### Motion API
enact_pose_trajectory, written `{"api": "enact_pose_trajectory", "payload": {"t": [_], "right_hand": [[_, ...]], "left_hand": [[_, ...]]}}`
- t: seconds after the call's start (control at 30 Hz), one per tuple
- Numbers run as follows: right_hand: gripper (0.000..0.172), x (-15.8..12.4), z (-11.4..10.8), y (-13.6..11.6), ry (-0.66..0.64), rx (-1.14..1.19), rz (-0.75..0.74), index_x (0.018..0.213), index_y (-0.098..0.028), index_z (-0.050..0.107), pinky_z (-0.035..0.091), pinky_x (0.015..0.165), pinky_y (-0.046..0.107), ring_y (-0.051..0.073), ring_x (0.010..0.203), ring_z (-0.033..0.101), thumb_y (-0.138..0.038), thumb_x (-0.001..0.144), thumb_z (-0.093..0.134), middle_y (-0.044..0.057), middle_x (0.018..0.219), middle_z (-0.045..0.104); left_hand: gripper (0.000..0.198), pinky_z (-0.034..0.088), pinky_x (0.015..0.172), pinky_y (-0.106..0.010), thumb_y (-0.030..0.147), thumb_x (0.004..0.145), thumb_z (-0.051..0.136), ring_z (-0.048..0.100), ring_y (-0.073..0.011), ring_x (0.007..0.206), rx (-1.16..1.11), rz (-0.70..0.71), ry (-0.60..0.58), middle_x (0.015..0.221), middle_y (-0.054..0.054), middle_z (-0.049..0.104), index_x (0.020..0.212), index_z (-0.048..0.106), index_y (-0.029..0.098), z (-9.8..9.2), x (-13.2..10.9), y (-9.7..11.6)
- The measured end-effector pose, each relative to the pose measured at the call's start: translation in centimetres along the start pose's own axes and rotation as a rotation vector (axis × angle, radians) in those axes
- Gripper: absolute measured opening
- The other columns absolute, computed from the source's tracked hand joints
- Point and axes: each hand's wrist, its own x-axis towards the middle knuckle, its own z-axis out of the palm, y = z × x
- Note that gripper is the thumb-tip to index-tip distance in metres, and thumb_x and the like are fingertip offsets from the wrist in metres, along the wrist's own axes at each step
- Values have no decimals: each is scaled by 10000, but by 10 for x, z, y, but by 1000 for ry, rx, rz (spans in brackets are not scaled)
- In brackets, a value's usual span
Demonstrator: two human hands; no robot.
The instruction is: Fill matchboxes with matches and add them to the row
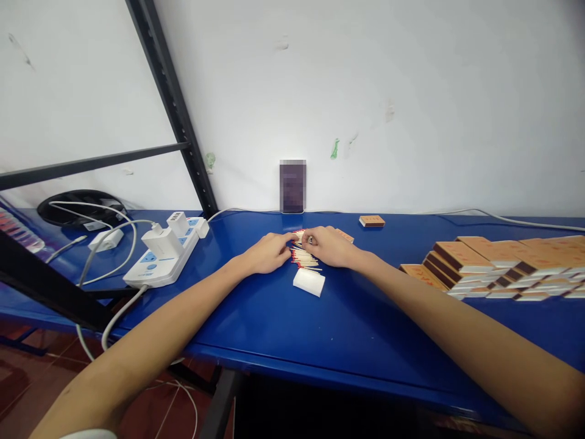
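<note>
A loose spread of wooden matches [305,258] with red heads lies on the blue table, the heads mostly toward the left. At its left side is my left hand [269,252], index finger and thumb apart and touching the match heads. My right hand [331,246] is over the right part of the matches, its thumb and index finger curled together; what they pinch is hidden. Just in front of the matches lies a white matchbox tray [309,283]. Behind my right hand an orange matchbox [344,235] shows in part.
Stacked orange matchboxes [475,262] fill the right side. One single matchbox [372,221] lies near the wall. A dark, blurred-out upright object [292,186] leans there. On the left are a white power strip [167,256], cables and a black shelf post [176,103].
</note>
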Motion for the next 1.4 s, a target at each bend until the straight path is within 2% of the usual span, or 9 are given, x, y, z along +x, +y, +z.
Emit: {"api": "enact_pose_trajectory", "payload": {"t": [0.2,0.37,0.53,0.8,1.13,1.27,1.4], "right_hand": [[164,-7,-4,5,-57,37,-59,837,-222,676,308,574,238,123,592,538,-231,848,512,-21,670,642],[188,-8,-1,8,44,91,-4,943,-232,669,307,575,235,133,625,554,-239,872,495,-23,669,638],[221,-5,0,9,44,66,-8,1030,-237,652,323,602,231,145,680,574,-206,872,501,-12,717,655],[196,-4,1,6,23,6,-7,978,-230,660,334,612,229,140,666,584,-197,892,487,-9,707,664],[192,4,11,10,23,-18,-34,918,-210,662,304,593,239,150,696,590,-193,908,471,38,821,705],[193,0,8,7,28,-10,-19,894,-200,660,289,578,247,148,669,578,-208,897,468,35,781,696],[161,-6,-1,7,-3,33,0,832,-219,667,305,564,235,123,608,568,-229,853,507,-17,694,670]], "left_hand": [[432,425,661,-264,128,850,409,585,-161,615,0,-21,-3,716,-10,656,1259,547,148,-1,0,1],[373,413,629,-254,137,855,411,582,-156,609,20,-30,-2,709,-3,645,1198,554,156,-2,0,0],[347,403,617,-252,138,854,405,577,-158,605,18,-13,7,707,3,636,1170,543,169,-1,0,0],[376,414,631,-267,141,852,403,581,-170,609,19,-40,4,703,-4,641,1201,542,155,-2,1,1],[384,424,655,-263,157,865,418,591,-164,621,23,-27,3,677,6,635,1227,546,149,-1,1,-2],[398,422,657,-257,157,861,414,594,-163,634,28,-36,-5,690,5,644,1236,547,143,-2,0,-2],[378,416,646,-255,162,864,411,587,-160,620,33,-46,-10,688,2,643,1206,570,146,-3,0,-2]]}}
